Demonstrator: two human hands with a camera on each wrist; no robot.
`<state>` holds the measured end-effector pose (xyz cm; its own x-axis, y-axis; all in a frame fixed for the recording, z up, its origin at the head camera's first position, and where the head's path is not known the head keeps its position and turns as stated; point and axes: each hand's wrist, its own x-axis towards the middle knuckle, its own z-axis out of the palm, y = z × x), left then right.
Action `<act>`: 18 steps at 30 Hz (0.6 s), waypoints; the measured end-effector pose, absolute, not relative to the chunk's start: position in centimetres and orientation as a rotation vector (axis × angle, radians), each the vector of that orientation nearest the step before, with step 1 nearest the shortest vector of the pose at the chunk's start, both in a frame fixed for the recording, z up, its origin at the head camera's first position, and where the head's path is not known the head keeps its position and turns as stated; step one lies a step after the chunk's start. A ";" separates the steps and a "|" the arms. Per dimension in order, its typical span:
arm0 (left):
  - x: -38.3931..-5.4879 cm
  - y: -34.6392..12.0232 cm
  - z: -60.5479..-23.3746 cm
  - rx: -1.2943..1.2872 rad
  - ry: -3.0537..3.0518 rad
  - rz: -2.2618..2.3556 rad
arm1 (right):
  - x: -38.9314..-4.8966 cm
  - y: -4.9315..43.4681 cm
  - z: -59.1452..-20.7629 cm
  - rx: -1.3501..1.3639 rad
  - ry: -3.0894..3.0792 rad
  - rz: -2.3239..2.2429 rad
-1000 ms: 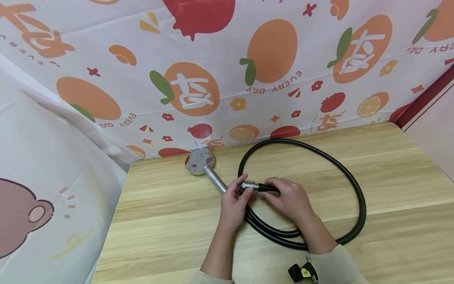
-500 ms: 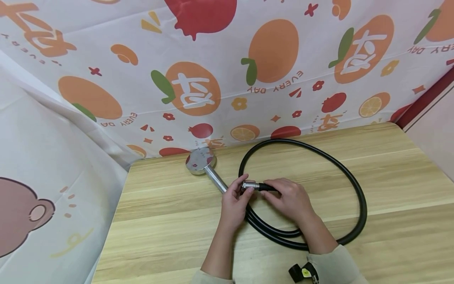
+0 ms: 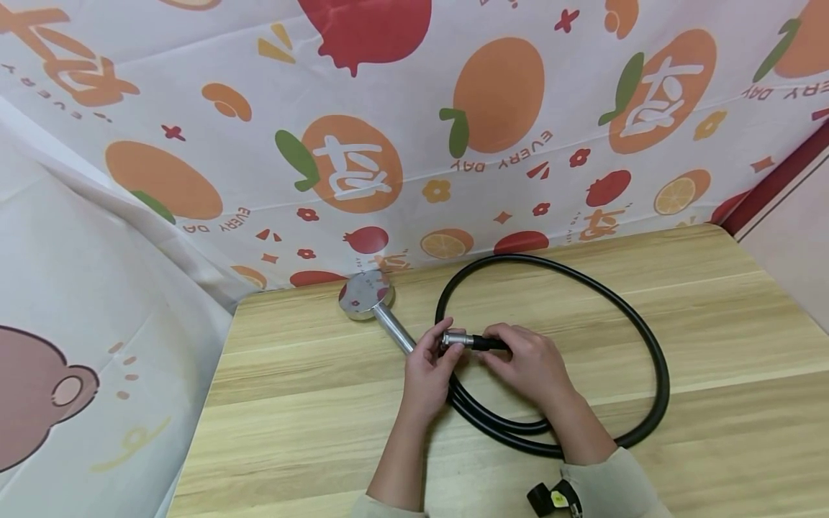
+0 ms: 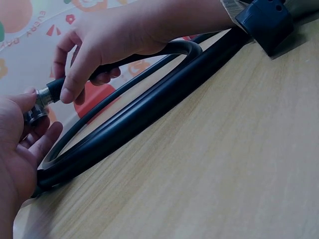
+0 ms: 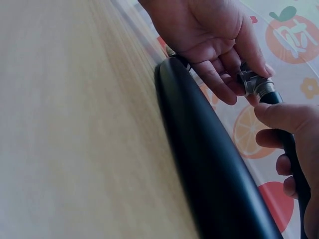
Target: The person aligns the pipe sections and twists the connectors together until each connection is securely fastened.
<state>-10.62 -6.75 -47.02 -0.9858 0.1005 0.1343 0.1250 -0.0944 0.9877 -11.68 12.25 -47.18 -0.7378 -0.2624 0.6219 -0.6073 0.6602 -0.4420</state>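
Note:
My left hand [image 3: 426, 368] pinches a silver metal connector [image 3: 457, 339] between thumb and fingers. In the right wrist view the connector [image 5: 251, 82] has an open, wider end facing away from the hose. My right hand [image 3: 534, 363] grips the black hose [image 3: 662, 374] just behind that connector, thumb on one side and fingers curled on the other. The hose loops round on the table, doubled along its near side. A chrome shower head [image 3: 365, 293] lies face up beyond my left hand, and the lower end of its handle [image 3: 395, 329] is hidden behind that hand.
The wooden table [image 3: 278, 417] meets a fruit-printed curtain [image 3: 414, 158] at its back edge. Another white curtain [image 3: 149, 345] hangs at the left. A black wrist camera [image 3: 540, 498] sits by my right sleeve.

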 end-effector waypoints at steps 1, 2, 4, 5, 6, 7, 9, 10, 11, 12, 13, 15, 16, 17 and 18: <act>-10.6 -6.8 -47.1 -0.264 -2.101 -2.298 | -11.7 12.2 -47.2 0.674 -2.357 0.885; -10.7 -6.8 -47.1 -0.268 -2.102 -2.295 | -11.7 12.2 -47.2 0.674 -2.354 0.882; -10.7 -6.8 -47.1 -0.274 -2.103 -2.290 | -11.7 12.2 -47.1 0.675 -2.349 0.878; -10.7 -6.8 -47.2 -0.275 -2.102 -2.287 | -11.7 12.2 -47.1 0.676 -2.346 0.876; -10.7 -6.9 -47.2 -0.276 -2.101 -2.286 | -11.7 12.1 -47.0 0.677 -2.344 0.875; -10.7 -6.9 -47.2 -0.277 -2.101 -2.283 | -11.7 12.1 -47.0 0.678 -2.343 0.875; -10.7 -6.9 -47.1 -0.282 -2.103 -2.275 | -11.7 12.1 -46.9 0.682 -2.343 0.875; -10.7 -6.9 -47.1 -0.284 -2.103 -2.274 | -11.7 12.1 -46.9 0.685 -2.342 0.873; -10.7 -6.9 -47.1 -0.285 -2.103 -2.274 | -11.7 12.1 -46.9 0.690 -2.341 0.874; -10.7 -6.9 -47.1 -0.288 -2.103 -2.276 | -11.7 12.1 -46.9 0.693 -2.341 0.873; -10.7 -6.9 -47.0 -0.288 -2.105 -2.277 | -11.7 12.2 -46.9 0.697 -2.341 0.869; -10.7 -6.9 -47.0 -0.284 -2.108 -2.282 | -11.7 12.2 -47.0 0.706 -2.341 0.861; -10.7 -6.9 -47.0 -0.281 -2.105 -2.289 | -11.7 12.2 -47.0 0.713 -2.339 0.859; -10.7 -6.9 -47.0 -0.278 -2.105 -2.292 | -11.7 12.3 -47.0 0.717 -2.339 0.857; -10.6 -6.9 -47.0 -0.277 -2.103 -2.296 | -11.7 12.3 -47.0 0.718 -2.342 0.853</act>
